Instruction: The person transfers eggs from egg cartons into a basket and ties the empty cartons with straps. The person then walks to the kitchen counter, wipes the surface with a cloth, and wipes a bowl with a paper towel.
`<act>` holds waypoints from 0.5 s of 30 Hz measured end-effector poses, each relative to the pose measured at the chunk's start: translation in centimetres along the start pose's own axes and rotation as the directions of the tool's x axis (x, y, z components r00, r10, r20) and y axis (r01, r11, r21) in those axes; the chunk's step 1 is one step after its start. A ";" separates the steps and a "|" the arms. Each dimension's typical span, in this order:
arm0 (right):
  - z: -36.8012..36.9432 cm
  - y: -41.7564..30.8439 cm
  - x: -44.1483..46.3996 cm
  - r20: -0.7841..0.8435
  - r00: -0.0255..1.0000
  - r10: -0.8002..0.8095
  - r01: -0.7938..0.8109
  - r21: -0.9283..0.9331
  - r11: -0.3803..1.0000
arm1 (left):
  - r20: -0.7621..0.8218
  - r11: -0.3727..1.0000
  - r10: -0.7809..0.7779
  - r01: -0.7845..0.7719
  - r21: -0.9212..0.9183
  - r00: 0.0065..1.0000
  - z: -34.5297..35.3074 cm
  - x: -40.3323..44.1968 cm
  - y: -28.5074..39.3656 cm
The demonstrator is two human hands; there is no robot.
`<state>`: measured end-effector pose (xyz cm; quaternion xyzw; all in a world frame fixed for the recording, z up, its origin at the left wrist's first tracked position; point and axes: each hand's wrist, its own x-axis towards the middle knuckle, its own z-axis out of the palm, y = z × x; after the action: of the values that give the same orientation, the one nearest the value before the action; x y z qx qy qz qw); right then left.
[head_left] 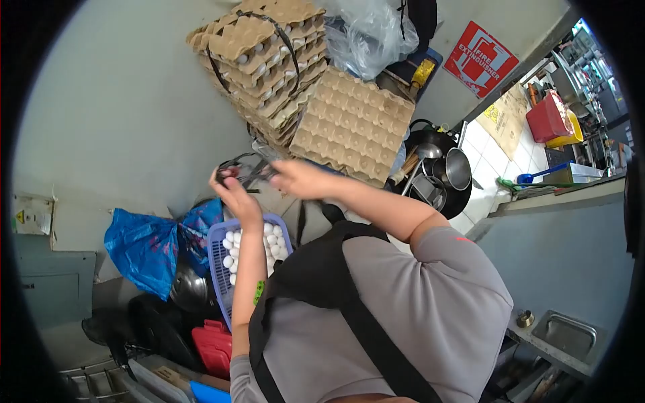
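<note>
My left hand (240,199) is closed on a bunched black strap (247,168), which loops up above the fingers. Blurred by motion, my right hand (295,178) also grips the strap just to the right. Below my left hand, a purple plastic basket (212,252) holds many white eggs (272,240); my left forearm crosses over it. Beyond my hands stands a tall stack of brown cardboard egg trays (269,60), bound with black straps and with eggs showing between the layers. A single egg tray (354,122) lies tilted against the stack's right side.
A blue plastic bag (144,250) and a pot lid (189,290) are left of the basket, with a red container (213,348) below. Clear plastic bags (369,37) lie behind the trays. To the right are pans (458,168); a sink (568,332) is at lower right.
</note>
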<state>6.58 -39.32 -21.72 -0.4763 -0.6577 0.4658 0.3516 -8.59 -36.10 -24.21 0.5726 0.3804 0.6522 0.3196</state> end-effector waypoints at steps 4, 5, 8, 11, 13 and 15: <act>-12.6 5.2 0.2 -0.404 0.913 -0.063 -0.137 -0.446 0.884 | 0.163 0.999 0.027 -0.031 0.022 0.986 2.6 0.1 -1.9; -16.4 5.2 -0.1 -0.415 0.906 0.085 -0.321 -0.541 0.777 | 0.279 0.993 -0.118 0.116 0.025 0.953 2.5 0.0 -2.0; -27.2 14.7 1.4 -0.268 0.959 0.097 -0.253 -0.643 0.723 | 0.444 0.945 -0.327 0.299 0.134 0.834 2.4 0.1 -3.8; -33.9 19.8 4.3 -0.362 0.801 0.477 -0.590 -0.610 0.528 | 0.475 0.916 -0.401 0.329 0.231 0.783 2.4 0.5 -6.1; -38.7 23.5 6.5 -0.387 0.706 0.594 -0.591 -0.784 0.192 | 0.453 0.873 -0.483 0.374 0.312 0.749 2.2 1.5 -7.1; -40.1 26.9 7.1 -0.958 0.202 0.204 -0.798 -0.040 0.601 | 0.428 0.877 -0.474 0.372 0.303 0.769 1.7 2.2 -8.1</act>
<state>48.88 -18.42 -34.25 -0.9169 -0.2553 0.0221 0.3059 -7.34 -29.87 -30.00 0.6467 0.4701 0.3541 0.4852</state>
